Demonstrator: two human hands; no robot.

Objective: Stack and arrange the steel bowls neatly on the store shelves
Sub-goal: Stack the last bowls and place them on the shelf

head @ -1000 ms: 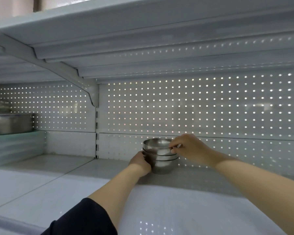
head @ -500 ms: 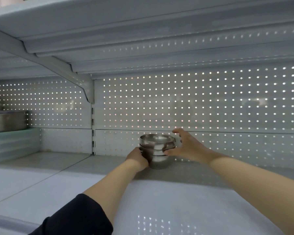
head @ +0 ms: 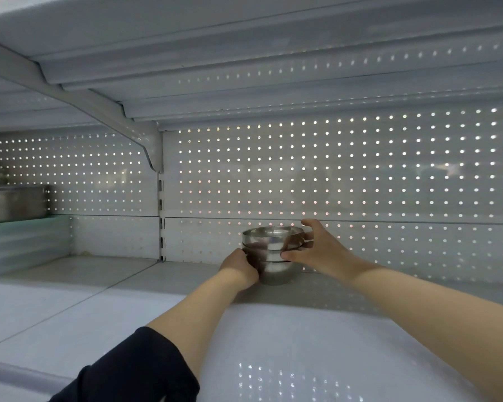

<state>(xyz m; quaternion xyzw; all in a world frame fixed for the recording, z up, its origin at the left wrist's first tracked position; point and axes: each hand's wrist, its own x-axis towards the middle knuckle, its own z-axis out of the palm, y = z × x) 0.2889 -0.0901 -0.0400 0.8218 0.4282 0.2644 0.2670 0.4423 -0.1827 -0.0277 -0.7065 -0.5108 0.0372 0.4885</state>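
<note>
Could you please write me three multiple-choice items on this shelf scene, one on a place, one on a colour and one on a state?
1. Where does the stack of round shiny steel bowls stand?
A. Deep on the white metal shelf, near the perforated back panel
B. At the shelf's front edge
C. On the floor

2. What colour is the sleeve on the left arm?
A. White
B. Dark, nearly black
C. Red

3. How does the right hand meet the stack?
A. It hangs well away from it
B. It lies flat inside the top bowl
C. Its thumb and fingers are at the stack's upper rims

Answers:
1 A: the stack sits just before the panel's dotted holes.
2 B: the cloth at the lower edge is dark.
3 C: the thumb lies across the front of the rims while the left hand steadies the lower side.
</note>
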